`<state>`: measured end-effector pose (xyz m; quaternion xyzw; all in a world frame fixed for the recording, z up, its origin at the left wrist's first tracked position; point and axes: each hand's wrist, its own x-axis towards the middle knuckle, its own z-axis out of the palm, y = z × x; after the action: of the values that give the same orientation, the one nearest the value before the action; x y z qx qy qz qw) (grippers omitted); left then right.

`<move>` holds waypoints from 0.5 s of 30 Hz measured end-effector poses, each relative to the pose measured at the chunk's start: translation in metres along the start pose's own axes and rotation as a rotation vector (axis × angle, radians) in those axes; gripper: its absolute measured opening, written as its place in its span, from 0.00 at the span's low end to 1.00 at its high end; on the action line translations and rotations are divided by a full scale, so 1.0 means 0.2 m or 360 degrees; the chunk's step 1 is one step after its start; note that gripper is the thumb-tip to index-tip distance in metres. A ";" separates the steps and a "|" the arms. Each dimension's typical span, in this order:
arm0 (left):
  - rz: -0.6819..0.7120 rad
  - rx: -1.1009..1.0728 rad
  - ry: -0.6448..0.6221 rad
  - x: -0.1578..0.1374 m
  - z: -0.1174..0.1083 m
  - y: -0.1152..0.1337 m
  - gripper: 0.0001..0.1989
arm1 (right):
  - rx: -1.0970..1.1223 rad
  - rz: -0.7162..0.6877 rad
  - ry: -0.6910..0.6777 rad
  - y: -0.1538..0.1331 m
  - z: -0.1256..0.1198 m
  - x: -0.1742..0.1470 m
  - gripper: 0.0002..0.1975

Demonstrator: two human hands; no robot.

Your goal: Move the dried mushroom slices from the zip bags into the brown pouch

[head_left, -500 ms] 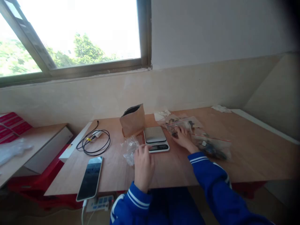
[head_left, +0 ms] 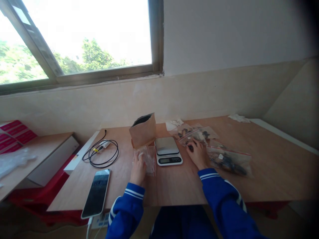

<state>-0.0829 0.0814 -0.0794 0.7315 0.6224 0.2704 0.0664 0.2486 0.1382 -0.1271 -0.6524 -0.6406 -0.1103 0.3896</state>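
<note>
My left hand [head_left: 139, 169] is closed at the edge of a crumpled clear plastic bag [head_left: 150, 161], its fingers curled over the film. Just right of that bag lies a white kitchen scale [head_left: 169, 160] with a bare metal plate [head_left: 166, 146]. My right hand [head_left: 198, 155] rests beside the scale with bent fingers. A small dark piece [head_left: 190, 148] shows between its thumb and fingers; its kind is too small to make out. Beyond these fingers lie zip bags [head_left: 185, 132] of small brown and dark pieces. Another zip bag [head_left: 231, 162] with dark contents lies right of my wrist.
An open brown paper pouch [head_left: 143, 131] stands behind the plastic bag. On the left are a coiled black cable [head_left: 116, 159] and a phone [head_left: 96, 192] at the front edge, with a white cable plugged in. Crumpled tissue [head_left: 239, 118] lies by the wall.
My left hand has moved left, away from the scale's display and onto the clear bag, which now lies flatter. My right fingers have drawn back slightly from the zip bags, with a dark piece at them.
</note>
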 end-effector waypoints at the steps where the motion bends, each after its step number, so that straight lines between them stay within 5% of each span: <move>1: -0.0004 0.0003 -0.0014 0.01 -0.01 0.00 0.22 | 0.0026 0.0004 0.0020 0.01 0.01 0.00 0.09; 7: -0.0229 0.0193 0.0282 0.04 -0.11 0.03 0.20 | 0.0167 0.0019 0.0099 0.04 0.02 -0.03 0.07; 11: -0.0414 -0.0094 0.0497 0.07 -0.10 -0.03 0.20 | 0.0253 0.0028 0.0192 0.06 0.00 -0.07 0.05; 15: -0.0435 -0.0446 0.0475 0.11 -0.08 -0.13 0.15 | 0.0299 0.0017 0.0204 0.08 0.00 -0.11 0.04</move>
<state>-0.1117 0.1042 -0.0699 0.5761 0.6749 0.4477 0.1103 0.2594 0.1240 -0.1474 -0.6080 -0.6185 -0.0892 0.4898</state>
